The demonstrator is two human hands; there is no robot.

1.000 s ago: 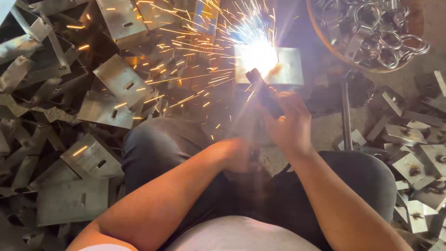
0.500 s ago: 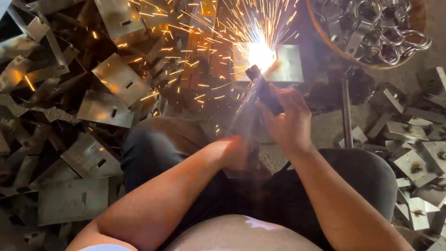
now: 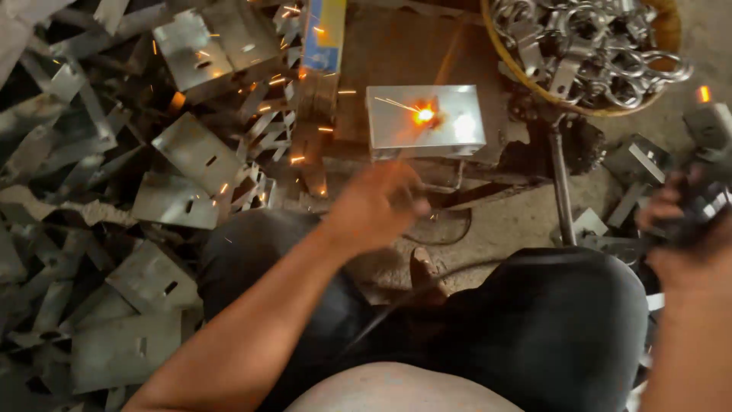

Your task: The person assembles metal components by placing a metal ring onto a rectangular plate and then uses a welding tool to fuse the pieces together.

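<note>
Scrap metal plates (image 3: pixel 175 202) cover the floor from 7 to 11 o'clock. A basket (image 3: pixel 671 23) of metal rings sits at 1 o'clock. A flat steel plate (image 3: pixel 450 133), with a glowing weld spot (image 3: pixel 425 115) at its centre, lies at 12 o'clock. Left hand (image 3: pixel 377 206), fingers loosely spread and empty, hovers just below the plate. Right hand (image 3: pixel 686 229), at 3 o'clock, grips a dark welding tool (image 3: pixel 705 194).

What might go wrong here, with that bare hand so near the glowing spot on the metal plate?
The left hand reaches bare toward the metal plate, where a weld spot glows orange; a burn seems likely if it touches there. Sparks lie scattered near the bare forearm. The right hand holds a dark tool off to the side, above sharp-edged metal offcuts.
</note>
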